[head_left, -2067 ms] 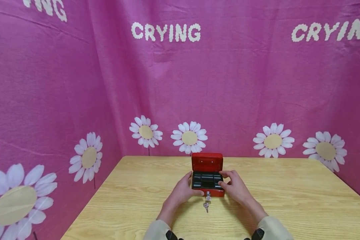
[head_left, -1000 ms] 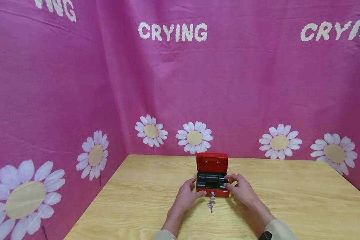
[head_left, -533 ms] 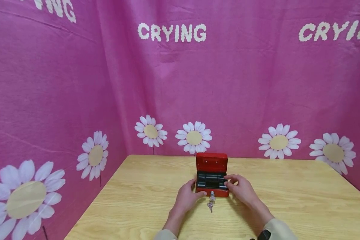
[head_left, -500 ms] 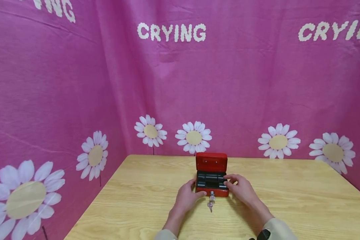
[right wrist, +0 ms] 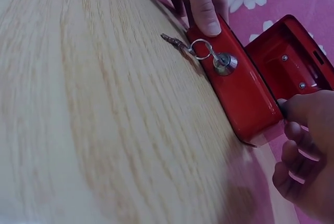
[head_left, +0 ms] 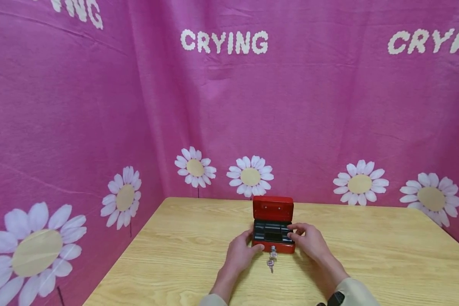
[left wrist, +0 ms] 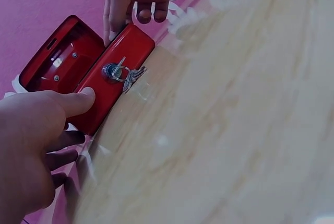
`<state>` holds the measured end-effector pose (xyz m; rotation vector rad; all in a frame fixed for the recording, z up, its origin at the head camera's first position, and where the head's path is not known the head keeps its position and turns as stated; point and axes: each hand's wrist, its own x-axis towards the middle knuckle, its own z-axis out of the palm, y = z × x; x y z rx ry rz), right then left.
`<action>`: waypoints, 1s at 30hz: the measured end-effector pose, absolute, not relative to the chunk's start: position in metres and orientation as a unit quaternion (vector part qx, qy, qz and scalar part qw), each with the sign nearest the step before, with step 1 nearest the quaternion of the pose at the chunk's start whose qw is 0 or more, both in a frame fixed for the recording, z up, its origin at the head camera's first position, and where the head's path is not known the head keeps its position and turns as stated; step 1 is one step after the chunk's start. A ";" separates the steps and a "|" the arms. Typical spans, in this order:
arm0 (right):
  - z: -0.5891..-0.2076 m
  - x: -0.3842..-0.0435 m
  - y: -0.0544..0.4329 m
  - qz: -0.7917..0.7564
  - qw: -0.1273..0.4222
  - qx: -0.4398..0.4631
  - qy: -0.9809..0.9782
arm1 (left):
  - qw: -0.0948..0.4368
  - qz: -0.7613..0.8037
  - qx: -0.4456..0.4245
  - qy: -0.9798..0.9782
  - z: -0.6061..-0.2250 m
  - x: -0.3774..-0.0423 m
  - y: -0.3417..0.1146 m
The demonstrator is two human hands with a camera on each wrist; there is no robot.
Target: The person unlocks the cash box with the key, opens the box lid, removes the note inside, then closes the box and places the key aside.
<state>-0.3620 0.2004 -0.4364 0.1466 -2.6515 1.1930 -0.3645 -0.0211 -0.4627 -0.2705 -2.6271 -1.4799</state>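
A small red cash box [head_left: 284,247] stands on the table with its lid [head_left: 273,212] raised. Inside sits a black coin tray [head_left: 269,225] with compartments. My left hand [head_left: 240,253] grips the box's left end, thumb on the front face, the other fingers around the side. My right hand [head_left: 312,243] is at the right end: thumb and index finger reach over the edge at the tray, the remaining fingers loosely curled outside. Their tips are partly hidden. In the right wrist view, a key stands in the round lock [right wrist: 225,63] on the front, with more keys hanging from its ring [right wrist: 200,49].
The hanging keys [head_left: 270,264] reach down in front of the box. Wood-grain tabletop [head_left: 183,255] spreads to both sides, its back edge just behind the lid. A pink curtain [head_left: 222,106] with daisies hangs at the back and left.
The view has shifted slightly, so the box appears further right. My right thumb and index finger have drawn closer together at the tray's right end. My left hand keeps its grip.
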 end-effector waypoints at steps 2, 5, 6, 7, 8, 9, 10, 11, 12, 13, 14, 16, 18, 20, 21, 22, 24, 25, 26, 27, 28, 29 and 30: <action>-0.437 -0.363 0.201 0.407 0.116 0.046 -0.905 | 0.052 -0.484 -0.088 -0.869 -0.462 -0.363 -0.020; -0.440 -0.365 0.201 0.414 0.115 0.042 -0.902 | 0.044 -0.479 -0.084 -0.873 -0.462 -0.362 -0.020; -0.440 -0.365 0.200 0.417 0.114 0.041 -0.901 | 0.042 -0.478 -0.083 -0.874 -0.462 -0.362 -0.020; -0.441 -0.366 0.200 0.421 0.113 0.040 -0.899 | 0.041 -0.477 -0.081 -0.874 -0.461 -0.362 -0.020; -0.442 -0.366 0.200 0.423 0.111 0.040 -0.899 | 0.040 -0.477 -0.081 -0.874 -0.461 -0.361 -0.020; -0.442 -0.366 0.200 0.425 0.109 0.038 -0.898 | 0.037 -0.478 -0.079 -0.874 -0.461 -0.361 -0.021; -0.443 -0.366 0.200 0.426 0.107 0.038 -0.898 | 0.036 -0.478 -0.080 -0.874 -0.460 -0.361 -0.021; -0.443 -0.366 0.201 0.427 0.107 0.037 -0.897 | 0.036 -0.479 -0.081 -0.873 -0.460 -0.361 -0.021; -0.443 -0.366 0.201 0.428 0.106 0.038 -0.897 | 0.037 -0.478 -0.085 -0.873 -0.460 -0.361 -0.021; -0.443 -0.365 0.201 0.429 0.106 0.039 -0.896 | 0.038 -0.479 -0.087 -0.873 -0.459 -0.361 -0.021; -0.443 -0.365 0.202 0.429 0.106 0.039 -0.896 | 0.041 -0.477 -0.092 -0.873 -0.459 -0.361 -0.021; -0.443 -0.365 0.202 0.430 0.108 0.038 -0.896 | 0.043 -0.476 -0.098 -0.873 -0.458 -0.361 -0.021; -0.443 -0.365 0.201 0.429 0.112 0.040 -0.896 | 0.045 -0.475 -0.101 -0.873 -0.458 -0.361 -0.021; -0.442 -0.365 0.200 0.428 0.114 0.040 -0.896 | 0.041 -0.476 -0.098 -0.873 -0.457 -0.361 -0.021; -0.442 -0.364 0.199 0.427 0.115 0.040 -0.896 | 0.039 -0.478 -0.096 -0.873 -0.457 -0.361 -0.021; -0.441 -0.364 0.199 0.426 0.116 0.040 -0.896 | 0.040 -0.477 -0.095 -0.873 -0.456 -0.361 -0.021; -0.440 -0.363 0.198 0.424 0.115 0.038 -0.897 | 0.036 -0.479 -0.091 -0.872 -0.456 -0.361 -0.022; -0.440 -0.363 0.198 0.423 0.115 0.038 -0.898 | 0.033 -0.482 -0.088 -0.871 -0.456 -0.361 -0.022; -0.440 -0.363 0.197 0.422 0.115 0.038 -0.898 | 0.032 -0.482 -0.086 -0.871 -0.455 -0.361 -0.022; -0.439 -0.363 0.197 0.422 0.114 0.038 -0.899 | 0.031 -0.483 -0.084 -0.871 -0.455 -0.361 -0.022; -0.439 -0.363 0.197 0.421 0.114 0.037 -0.899 | 0.030 -0.483 -0.083 -0.871 -0.455 -0.361 -0.022; -0.439 -0.363 0.197 0.421 0.113 0.039 -0.899 | 0.029 -0.485 -0.082 -0.870 -0.456 -0.361 -0.023; -0.439 -0.363 0.197 0.421 0.113 0.040 -0.899 | 0.029 -0.485 -0.081 -0.870 -0.456 -0.360 -0.023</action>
